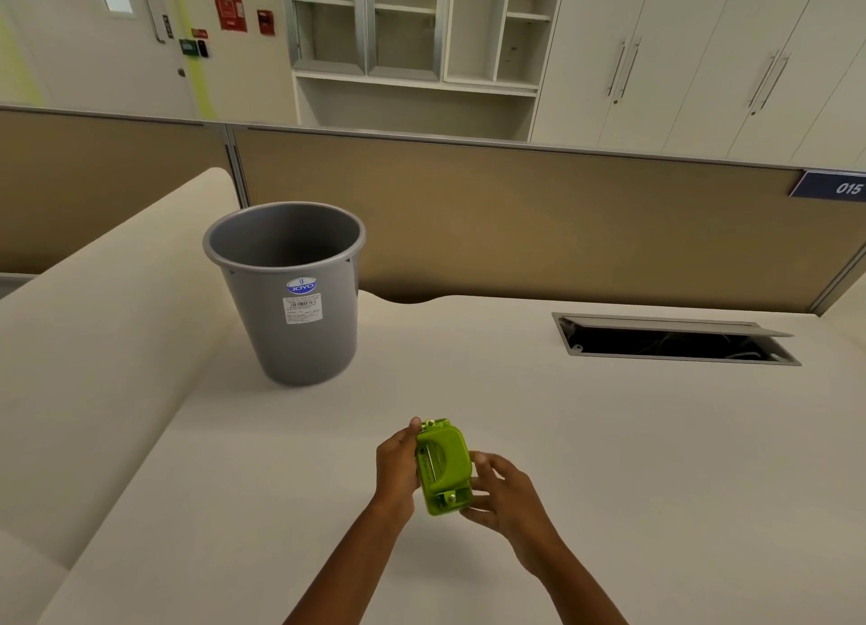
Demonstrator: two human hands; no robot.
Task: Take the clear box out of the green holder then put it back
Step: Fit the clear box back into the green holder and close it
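A green holder (443, 465), shaped like a small hole punch with metal pins at both ends, is held just above the white desk near its front middle. My left hand (397, 465) grips its left side, thumb at the far end. My right hand (500, 493) cups its right side and near end with curled fingers. The clear box is not plainly visible; if it sits under the holder, the green body and my fingers hide it.
A grey waste bin (286, 296) stands on the desk (609, 460) at the back left. An open cable hatch (675, 341) lies in the desktop at the back right. A tan partition (515, 221) closes off the far edge.
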